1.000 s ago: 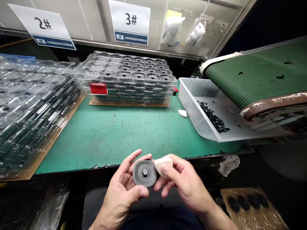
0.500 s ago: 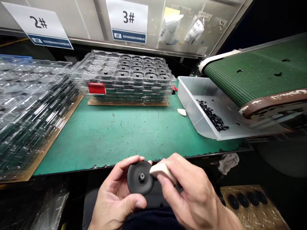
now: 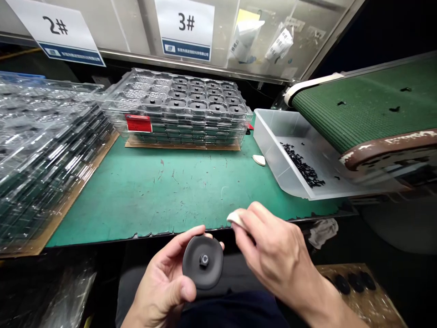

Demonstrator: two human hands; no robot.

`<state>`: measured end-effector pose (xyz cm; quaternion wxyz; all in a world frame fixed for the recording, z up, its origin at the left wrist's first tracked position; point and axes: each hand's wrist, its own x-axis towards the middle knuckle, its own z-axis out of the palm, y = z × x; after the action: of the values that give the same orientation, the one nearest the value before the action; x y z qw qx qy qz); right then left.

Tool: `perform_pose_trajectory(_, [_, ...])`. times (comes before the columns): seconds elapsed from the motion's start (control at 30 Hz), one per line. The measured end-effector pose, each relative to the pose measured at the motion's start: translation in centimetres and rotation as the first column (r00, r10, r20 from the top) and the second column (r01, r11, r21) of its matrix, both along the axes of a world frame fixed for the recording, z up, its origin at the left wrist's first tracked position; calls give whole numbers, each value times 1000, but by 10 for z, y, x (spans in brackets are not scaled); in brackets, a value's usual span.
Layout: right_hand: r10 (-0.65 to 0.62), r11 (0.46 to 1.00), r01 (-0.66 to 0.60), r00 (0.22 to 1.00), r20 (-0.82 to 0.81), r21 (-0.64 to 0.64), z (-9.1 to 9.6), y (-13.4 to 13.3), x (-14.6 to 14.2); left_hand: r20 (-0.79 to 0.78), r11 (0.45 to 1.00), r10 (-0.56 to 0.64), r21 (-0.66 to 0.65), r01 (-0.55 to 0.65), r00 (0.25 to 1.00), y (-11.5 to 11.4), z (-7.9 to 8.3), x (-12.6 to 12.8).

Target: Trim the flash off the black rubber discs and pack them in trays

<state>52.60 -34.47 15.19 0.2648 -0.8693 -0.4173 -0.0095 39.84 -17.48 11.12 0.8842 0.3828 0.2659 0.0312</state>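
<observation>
One dark disc (image 3: 203, 264); left fingers (image 3: 180, 242) around it

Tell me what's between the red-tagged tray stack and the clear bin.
Head view: a white wedge on the green tabletop, with small red and black bits farther back.

Factory workstation, conveyor belt (image 3: 368, 100), stacked trays (image 3: 184, 109)

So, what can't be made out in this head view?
Head view, all of these:
Black disc: its back, facing away toward the left hand.
White wedge: mostly covered by the right hand.
Brown tray: left part hidden behind the right forearm.
Left tray stack: cut off by the picture's left edge.
Bag labels: print too small to read.
</observation>
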Motion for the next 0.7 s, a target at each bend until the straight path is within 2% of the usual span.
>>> perform_pose_trajectory(0.07, [-75, 997, 74, 997, 21, 27, -7, -1, 9, -5, 1000, 6, -26, -6, 1000, 2, 1, 0])
perform_pose_trajectory(0.13, [-66, 993, 74, 994, -89, 93, -6, -1, 10, -3, 998, -7, -56, 7, 1000, 4, 0, -1])
perform_pose_trajectory(0.27, [85, 984, -20, 928, -364, 179, 8, 0, -5, -25, 998, -4, -59, 2, 1000, 6, -3, -2])
perform_pose_trajectory(0.33, [185, 975, -114, 888, -421, 189, 14, 2, -14, -46, 996, 11, -83, -15, 999, 4, -2, -2])
perform_pose_trajectory(0.4, [220, 970, -163, 899, -379, 178, 15, 5, -19, -68, 991, 32, -126, -41, 997, 0, 0, 0])
perform_pose_trajectory(0.5, [176, 979, -141, 948, -265, 146, 12, 7, -22, -124, 981, 87, -164, -106, 989, -5, 5, 3])
perform_pose_trajectory(0.57, [193, 979, -168, 948, -253, 115, 10, 8, -22, -158, 972, 108, -188, -137, 982, -7, 5, 5])
perform_pose_trajectory(0.63, [222, 975, -208, 942, -250, 83, 8, 7, -22, -170, 967, 101, -214, -136, 980, -8, 3, 5])
perform_pose_trajectory(0.7, [187, 982, -176, 958, -219, 66, 5, 5, -20, -171, 966, 76, -230, -114, 982, -8, -1, 4])
